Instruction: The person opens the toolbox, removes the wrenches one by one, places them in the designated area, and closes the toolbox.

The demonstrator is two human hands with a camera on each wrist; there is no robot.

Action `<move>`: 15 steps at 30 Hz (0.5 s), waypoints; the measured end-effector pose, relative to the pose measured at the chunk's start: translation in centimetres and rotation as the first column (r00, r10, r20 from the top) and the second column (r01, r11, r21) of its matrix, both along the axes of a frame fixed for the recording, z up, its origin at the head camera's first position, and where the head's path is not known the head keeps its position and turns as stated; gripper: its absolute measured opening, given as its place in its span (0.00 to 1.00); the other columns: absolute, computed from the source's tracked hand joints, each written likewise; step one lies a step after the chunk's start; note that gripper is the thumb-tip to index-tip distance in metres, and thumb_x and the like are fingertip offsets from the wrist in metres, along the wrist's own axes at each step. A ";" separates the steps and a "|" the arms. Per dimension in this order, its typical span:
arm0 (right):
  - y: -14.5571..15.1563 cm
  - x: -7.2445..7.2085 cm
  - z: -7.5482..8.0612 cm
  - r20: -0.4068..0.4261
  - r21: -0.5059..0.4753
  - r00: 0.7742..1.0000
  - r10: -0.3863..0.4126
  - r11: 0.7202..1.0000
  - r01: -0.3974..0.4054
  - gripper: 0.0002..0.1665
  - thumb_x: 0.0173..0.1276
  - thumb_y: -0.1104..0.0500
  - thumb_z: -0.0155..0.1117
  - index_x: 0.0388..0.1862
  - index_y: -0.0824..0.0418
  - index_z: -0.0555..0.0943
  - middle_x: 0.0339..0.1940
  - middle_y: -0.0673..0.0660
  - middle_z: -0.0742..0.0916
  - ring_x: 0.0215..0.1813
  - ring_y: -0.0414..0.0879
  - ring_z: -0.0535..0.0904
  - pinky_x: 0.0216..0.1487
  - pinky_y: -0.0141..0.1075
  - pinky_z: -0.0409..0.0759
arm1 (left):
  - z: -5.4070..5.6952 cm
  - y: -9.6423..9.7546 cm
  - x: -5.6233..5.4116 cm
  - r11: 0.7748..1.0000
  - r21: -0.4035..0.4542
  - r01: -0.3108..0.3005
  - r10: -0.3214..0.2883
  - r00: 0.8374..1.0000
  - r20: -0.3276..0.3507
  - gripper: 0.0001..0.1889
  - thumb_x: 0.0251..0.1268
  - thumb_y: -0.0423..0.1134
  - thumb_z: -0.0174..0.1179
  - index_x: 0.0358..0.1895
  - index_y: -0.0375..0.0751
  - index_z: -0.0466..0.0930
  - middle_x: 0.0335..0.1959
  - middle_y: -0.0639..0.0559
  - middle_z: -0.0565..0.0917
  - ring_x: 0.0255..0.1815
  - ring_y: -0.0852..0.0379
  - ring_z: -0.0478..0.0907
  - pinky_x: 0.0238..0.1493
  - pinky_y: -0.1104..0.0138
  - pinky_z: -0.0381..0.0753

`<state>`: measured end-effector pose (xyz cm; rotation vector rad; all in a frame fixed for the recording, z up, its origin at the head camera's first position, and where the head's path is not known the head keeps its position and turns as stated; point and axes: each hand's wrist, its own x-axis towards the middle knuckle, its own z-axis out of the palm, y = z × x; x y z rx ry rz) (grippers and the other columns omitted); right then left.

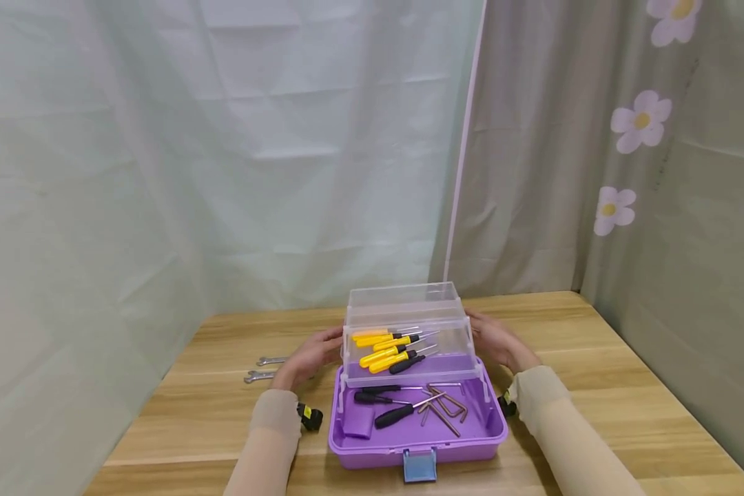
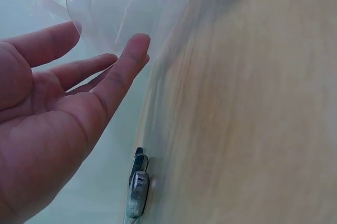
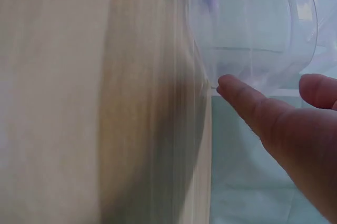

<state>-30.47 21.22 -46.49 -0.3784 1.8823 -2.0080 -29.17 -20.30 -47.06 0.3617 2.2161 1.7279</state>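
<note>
A purple toolbox [image 1: 465, 451] stands with its clear lid [image 1: 403, 296] tilted back. Above its rear half is a raised clear tray [image 1: 459, 373] holding several yellow-handled screwdrivers [image 1: 388, 360] and a black-handled one. More black-handled screwdrivers [image 1: 394, 416] and several hex keys [image 1: 444, 419] lie in the purple base. My left hand [image 1: 313, 355] is beside the clear lid and tray on the left, fingers extended, fingertips right at the clear plastic [image 2: 126, 8] in the left wrist view. On the opposite side, my right hand [image 1: 496, 341] reaches behind the lid's edge, its forefinger straight in the right wrist view.
Two metal wrenches [image 1: 259, 376] lie on the wooden table [image 1: 192, 413] left of the toolbox, partly behind the left hand. A blue latch [image 1: 419, 466] hangs down at the box's front. Curtains [image 1: 347, 172] rise behind the table and along both sides.
</note>
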 end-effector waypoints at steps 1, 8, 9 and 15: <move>0.0 0.0 -0.1 -0.008 0.010 1.000 0.005 1.000 -0.005 0.35 0.87 0.61 0.31 0.83 0.74 0.36 0.81 0.78 0.56 0.82 0.70 0.50 0.80 0.56 0.56 | 0.0 0.0 0.0 1.000 0.000 -0.002 0.002 1.000 -0.001 0.27 0.86 0.43 0.47 0.80 0.36 0.62 0.79 0.38 0.66 0.76 0.37 0.67 0.74 0.44 0.67; 0.4 0.1 -0.3 -0.022 0.052 0.999 0.033 0.998 -0.032 0.35 0.85 0.65 0.34 0.82 0.77 0.39 0.79 0.80 0.60 0.80 0.70 0.58 0.78 0.54 0.62 | -0.2 -0.2 0.0 1.000 0.008 0.020 -0.020 1.000 -0.013 0.28 0.86 0.43 0.46 0.80 0.33 0.61 0.78 0.35 0.66 0.76 0.36 0.67 0.74 0.44 0.68; 0.5 0.2 -0.3 -0.022 0.053 0.999 0.034 0.998 -0.032 0.35 0.85 0.65 0.34 0.82 0.78 0.40 0.78 0.80 0.61 0.79 0.70 0.58 0.78 0.54 0.63 | -0.2 -0.2 0.0 1.000 0.006 0.023 -0.023 1.000 -0.013 0.28 0.86 0.43 0.46 0.80 0.33 0.61 0.78 0.35 0.66 0.75 0.36 0.68 0.74 0.44 0.68; 0.6 0.3 -0.6 -0.047 0.057 0.999 0.022 0.998 -0.019 0.33 0.85 0.65 0.34 0.81 0.80 0.43 0.78 0.80 0.63 0.77 0.64 0.65 0.74 0.47 0.71 | -0.1 -0.2 0.1 1.000 0.009 0.029 -0.029 1.000 -0.008 0.28 0.86 0.42 0.45 0.80 0.32 0.59 0.79 0.34 0.64 0.77 0.35 0.66 0.75 0.44 0.66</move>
